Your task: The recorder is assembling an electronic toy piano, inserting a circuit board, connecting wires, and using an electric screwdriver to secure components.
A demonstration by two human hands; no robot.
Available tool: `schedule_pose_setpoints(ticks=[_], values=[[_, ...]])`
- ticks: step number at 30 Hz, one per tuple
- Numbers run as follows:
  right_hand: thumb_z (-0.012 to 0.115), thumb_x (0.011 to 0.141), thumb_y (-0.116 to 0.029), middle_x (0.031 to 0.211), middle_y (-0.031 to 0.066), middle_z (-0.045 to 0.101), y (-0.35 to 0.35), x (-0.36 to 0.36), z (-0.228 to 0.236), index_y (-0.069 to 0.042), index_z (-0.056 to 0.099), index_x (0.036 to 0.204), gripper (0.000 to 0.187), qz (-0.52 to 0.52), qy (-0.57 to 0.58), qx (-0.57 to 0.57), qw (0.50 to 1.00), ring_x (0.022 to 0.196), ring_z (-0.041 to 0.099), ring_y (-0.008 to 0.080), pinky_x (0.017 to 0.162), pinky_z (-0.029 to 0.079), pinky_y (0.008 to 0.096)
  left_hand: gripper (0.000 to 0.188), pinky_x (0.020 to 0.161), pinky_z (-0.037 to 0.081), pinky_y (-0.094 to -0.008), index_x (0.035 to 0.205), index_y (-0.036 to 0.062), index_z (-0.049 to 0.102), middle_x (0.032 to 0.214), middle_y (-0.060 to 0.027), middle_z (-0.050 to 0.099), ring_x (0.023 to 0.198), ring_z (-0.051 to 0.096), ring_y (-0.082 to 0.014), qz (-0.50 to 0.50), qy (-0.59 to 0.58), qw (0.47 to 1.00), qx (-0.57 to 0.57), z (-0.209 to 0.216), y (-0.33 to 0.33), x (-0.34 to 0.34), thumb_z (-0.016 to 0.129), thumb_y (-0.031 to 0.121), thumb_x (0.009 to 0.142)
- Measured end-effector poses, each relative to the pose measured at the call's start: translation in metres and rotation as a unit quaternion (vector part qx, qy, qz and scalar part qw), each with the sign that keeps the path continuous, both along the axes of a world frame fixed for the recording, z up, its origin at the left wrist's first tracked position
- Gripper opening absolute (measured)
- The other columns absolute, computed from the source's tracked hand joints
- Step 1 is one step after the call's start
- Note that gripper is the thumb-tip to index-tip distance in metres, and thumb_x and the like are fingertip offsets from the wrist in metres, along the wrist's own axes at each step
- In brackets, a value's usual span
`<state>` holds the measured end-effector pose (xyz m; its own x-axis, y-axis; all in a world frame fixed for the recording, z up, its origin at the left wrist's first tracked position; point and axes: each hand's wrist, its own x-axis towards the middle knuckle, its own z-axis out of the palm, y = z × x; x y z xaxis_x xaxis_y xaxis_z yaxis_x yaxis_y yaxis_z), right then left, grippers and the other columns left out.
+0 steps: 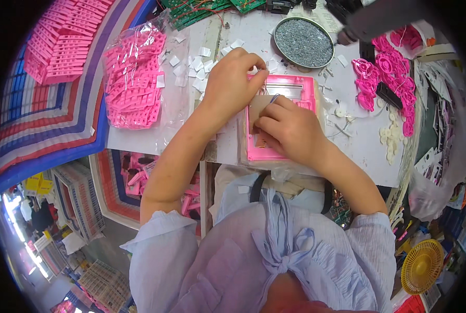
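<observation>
Hands meet over a pink plastic housing [290, 88] lying mid-worktop [233, 141]. Left hand [232, 83] rests its grip closed against the housing's upper left edge; right hand [290, 130] pinches a brown card piece [257, 107] on it. A round tin of screws [303, 41] sits beyond.

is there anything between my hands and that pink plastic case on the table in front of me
Mostly no. Your left hand rests right on the upper left edge of the pink case. Under your right hand lies a brown card piece on the case, so that hand presses the card rather than bare plastic.
</observation>
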<state>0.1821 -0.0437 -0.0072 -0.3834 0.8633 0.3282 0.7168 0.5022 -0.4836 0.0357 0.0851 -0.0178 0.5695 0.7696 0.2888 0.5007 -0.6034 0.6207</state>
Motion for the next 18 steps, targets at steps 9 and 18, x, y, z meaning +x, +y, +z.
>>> schedule_pose_setpoints(ticks=[9,18], values=[[0.077,0.072,-0.017,0.089,0.0024,0.059,-0.002,0.002,-0.005,-0.011,0.063,0.09,0.023,0.0,-0.014,0.005,1.0,0.089,0.059,0.025,0.064,0.053,0.0351,0.014,0.07,0.048,-0.0375,0.092,0.0073,0.069,0.089,-0.0079,0.064,0.083,0.063,-0.024,0.077,-0.091,0.991,-0.055,-0.009,-0.035,-0.038,0.073,0.014,0.081],[0.078,0.069,-0.016,0.093,0.0049,0.061,-0.011,-0.002,-0.008,-0.008,0.068,0.095,0.029,0.007,-0.046,0.036,0.998,0.09,0.059,0.0257,0.073,0.052,0.037,0.016,0.09,0.034,-0.0448,0.091,0.0117,0.074,0.095,-0.0027,0.063,0.096,0.059,-0.0238,0.092,0.024,0.992,0.08,-0.003,-0.026,-0.003,0.074,0.022,0.079]])
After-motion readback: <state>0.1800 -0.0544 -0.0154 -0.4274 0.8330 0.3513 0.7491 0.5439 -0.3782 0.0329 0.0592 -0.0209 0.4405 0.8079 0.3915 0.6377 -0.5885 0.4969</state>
